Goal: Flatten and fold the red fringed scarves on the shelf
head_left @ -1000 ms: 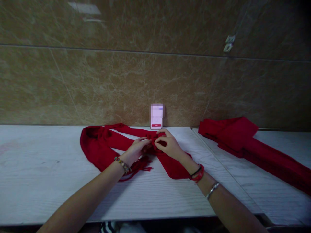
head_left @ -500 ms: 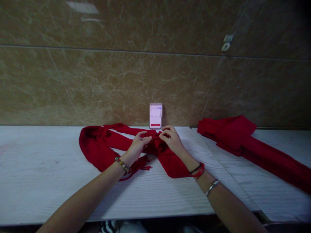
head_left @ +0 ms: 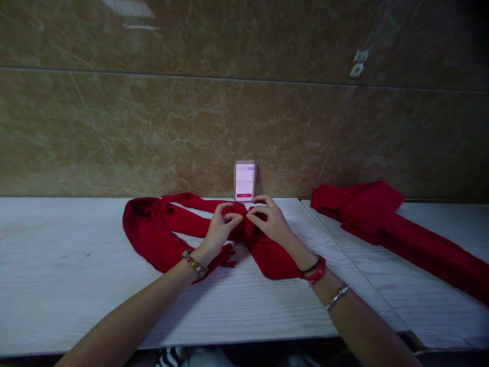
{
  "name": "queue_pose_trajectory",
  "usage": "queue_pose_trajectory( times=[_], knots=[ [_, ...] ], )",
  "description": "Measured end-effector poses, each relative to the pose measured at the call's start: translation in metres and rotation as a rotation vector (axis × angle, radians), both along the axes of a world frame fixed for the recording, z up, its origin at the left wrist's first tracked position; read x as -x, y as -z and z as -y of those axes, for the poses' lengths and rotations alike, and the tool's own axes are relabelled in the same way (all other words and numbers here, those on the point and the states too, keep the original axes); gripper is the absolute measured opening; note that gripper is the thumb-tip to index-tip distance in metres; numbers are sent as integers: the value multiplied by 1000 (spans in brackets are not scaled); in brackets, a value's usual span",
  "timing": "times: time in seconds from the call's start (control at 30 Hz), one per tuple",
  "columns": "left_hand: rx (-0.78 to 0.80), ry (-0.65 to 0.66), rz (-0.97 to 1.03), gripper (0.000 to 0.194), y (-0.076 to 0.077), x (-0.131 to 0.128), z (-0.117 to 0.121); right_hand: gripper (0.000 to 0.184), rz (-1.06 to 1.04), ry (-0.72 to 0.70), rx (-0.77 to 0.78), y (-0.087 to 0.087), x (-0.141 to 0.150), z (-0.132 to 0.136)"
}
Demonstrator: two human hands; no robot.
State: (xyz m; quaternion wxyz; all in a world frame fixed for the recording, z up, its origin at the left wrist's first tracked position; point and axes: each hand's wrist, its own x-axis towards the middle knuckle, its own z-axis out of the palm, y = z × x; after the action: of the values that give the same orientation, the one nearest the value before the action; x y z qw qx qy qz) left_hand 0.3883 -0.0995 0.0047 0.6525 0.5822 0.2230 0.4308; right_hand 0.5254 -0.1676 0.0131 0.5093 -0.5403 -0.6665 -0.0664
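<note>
Near the back edge of the bench [head_left: 76,265], our left hand [head_left: 221,229] and right hand [head_left: 274,224] pinched the fringed scarf [head_left: 187,221] between fingertips, presumably to control its folds, while the phone [head_left: 244,186] leaned behind, probably for viewing.

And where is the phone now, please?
In the head view, the phone stands near the centre against the marbled wall, just beyond the fringed red cloth and the right hand.
</note>
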Motion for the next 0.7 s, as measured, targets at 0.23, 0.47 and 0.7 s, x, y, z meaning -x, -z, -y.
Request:
queue_pose_trajectory(
  times=[0.23, 0.47, 0.7],
  knots=[
    [6, 25, -22, 42, -2, 1, 1, 5, 54, -103, 74, -4, -6, 2],
    [1, 83, -17, 43, 1, -1, 1, 11, 5, -106, 94, -5, -7, 3],
    [-46, 157, 60, 44, 6, -3, 1, 11, -283, 4, 110, 3, -9, -7]
  ],
)
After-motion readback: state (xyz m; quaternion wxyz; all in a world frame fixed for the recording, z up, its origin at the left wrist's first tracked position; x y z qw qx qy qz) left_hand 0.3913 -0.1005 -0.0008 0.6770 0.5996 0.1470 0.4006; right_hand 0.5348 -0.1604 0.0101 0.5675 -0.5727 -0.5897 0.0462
